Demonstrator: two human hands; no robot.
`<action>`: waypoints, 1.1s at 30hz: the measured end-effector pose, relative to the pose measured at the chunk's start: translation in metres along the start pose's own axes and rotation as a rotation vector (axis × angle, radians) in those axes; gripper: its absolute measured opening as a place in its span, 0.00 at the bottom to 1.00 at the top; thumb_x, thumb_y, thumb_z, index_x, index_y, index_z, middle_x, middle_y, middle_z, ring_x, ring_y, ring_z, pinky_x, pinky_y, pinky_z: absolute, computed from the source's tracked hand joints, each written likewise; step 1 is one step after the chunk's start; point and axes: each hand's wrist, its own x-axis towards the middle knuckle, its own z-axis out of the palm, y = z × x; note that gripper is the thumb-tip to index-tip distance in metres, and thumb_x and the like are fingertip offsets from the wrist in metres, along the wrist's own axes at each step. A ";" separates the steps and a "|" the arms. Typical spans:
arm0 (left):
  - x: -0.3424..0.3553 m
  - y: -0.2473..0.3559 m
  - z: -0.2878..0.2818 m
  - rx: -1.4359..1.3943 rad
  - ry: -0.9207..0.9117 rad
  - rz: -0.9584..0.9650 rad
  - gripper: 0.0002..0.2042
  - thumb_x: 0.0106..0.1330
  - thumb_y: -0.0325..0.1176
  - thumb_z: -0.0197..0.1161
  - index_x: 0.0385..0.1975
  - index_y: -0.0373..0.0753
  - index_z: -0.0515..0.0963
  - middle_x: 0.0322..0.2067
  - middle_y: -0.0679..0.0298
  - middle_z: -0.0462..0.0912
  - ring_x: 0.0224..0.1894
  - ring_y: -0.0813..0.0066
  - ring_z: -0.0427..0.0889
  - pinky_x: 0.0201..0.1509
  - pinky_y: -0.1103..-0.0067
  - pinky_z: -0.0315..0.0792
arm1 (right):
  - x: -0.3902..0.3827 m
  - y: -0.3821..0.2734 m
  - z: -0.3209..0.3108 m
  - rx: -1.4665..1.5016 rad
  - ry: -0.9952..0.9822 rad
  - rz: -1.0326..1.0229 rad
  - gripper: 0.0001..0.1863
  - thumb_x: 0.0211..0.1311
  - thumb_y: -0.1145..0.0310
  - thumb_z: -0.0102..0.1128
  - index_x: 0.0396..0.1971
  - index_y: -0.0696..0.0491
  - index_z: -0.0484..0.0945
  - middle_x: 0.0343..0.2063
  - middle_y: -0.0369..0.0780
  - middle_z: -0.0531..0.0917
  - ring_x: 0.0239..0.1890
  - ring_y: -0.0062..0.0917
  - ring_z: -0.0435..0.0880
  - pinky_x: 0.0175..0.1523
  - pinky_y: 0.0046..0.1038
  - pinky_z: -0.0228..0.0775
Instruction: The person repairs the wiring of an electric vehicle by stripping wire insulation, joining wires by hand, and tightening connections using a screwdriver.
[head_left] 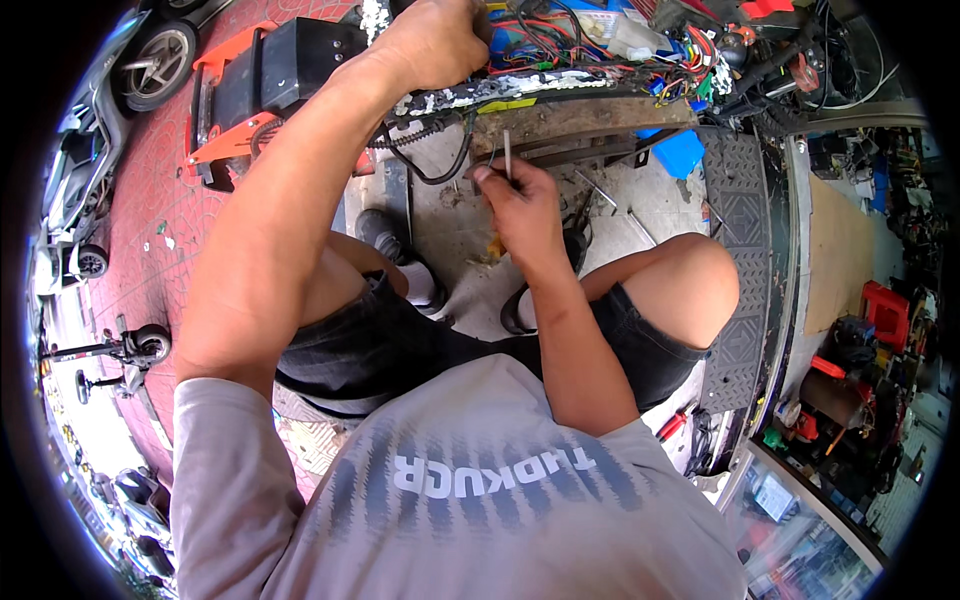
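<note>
My left hand [435, 45] reaches over the opened chassis at the top, its fingers curled; what they grip, if anything, is hidden. Close below it runs the chassis's black edge [510, 90], patched with white sealant. Inside lies a tangle of coloured wires [545, 35]. Lower and to the right, my right hand [525, 210] is closed around a thin pale metal rod [507, 150], which points up towards a worn brown board [580, 120] along the chassis. A black cable [450, 170] loops down left of the rod.
At upper left a black box [305, 65] sits in an orange-red frame. Metal rods [597, 190] and a blue piece [679, 153] lie right of my hand. A ridged ramp [735, 290] borders the floor there. Red-handled pliers [672, 427] lie near my knee; motorbikes [160, 62] stand left.
</note>
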 end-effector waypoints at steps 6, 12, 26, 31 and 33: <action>-0.002 0.023 -0.015 -0.138 -0.153 -0.298 0.14 0.59 0.32 0.69 0.41 0.29 0.81 0.28 0.54 0.85 0.23 0.67 0.84 0.28 0.70 0.79 | 0.018 -0.022 -0.009 0.218 0.361 -0.241 0.11 0.63 0.74 0.61 0.45 0.57 0.81 0.30 0.35 0.80 0.20 0.17 0.71 0.26 0.23 0.65; 0.004 0.014 -0.007 -0.010 -0.153 -0.251 0.16 0.58 0.35 0.70 0.41 0.29 0.83 0.34 0.48 0.86 0.36 0.57 0.87 0.39 0.66 0.80 | 0.042 -0.025 0.017 0.558 0.375 -0.014 0.11 0.60 0.75 0.64 0.43 0.55 0.79 0.35 0.39 0.85 0.20 0.19 0.76 0.21 0.22 0.68; 0.003 0.009 -0.006 -0.033 -0.136 -0.219 0.15 0.58 0.36 0.66 0.37 0.28 0.85 0.33 0.40 0.86 0.40 0.47 0.89 0.46 0.62 0.81 | 0.034 0.000 0.016 -0.265 0.388 -0.425 0.08 0.57 0.73 0.67 0.37 0.58 0.84 0.28 0.45 0.86 0.30 0.38 0.86 0.41 0.37 0.77; 0.003 0.012 -0.008 -0.079 -0.172 -0.280 0.16 0.58 0.33 0.70 0.42 0.28 0.82 0.31 0.54 0.86 0.23 0.68 0.83 0.28 0.71 0.79 | -0.007 -0.003 -0.018 -0.349 -0.011 -0.020 0.09 0.56 0.68 0.69 0.34 0.57 0.87 0.26 0.43 0.86 0.28 0.26 0.82 0.38 0.29 0.73; 0.002 0.011 -0.009 -0.100 -0.170 -0.284 0.16 0.59 0.33 0.70 0.43 0.29 0.82 0.31 0.53 0.86 0.23 0.68 0.83 0.29 0.71 0.79 | -0.012 -0.006 -0.026 -0.375 0.085 -0.158 0.10 0.56 0.69 0.70 0.37 0.57 0.87 0.27 0.43 0.86 0.28 0.26 0.81 0.37 0.29 0.73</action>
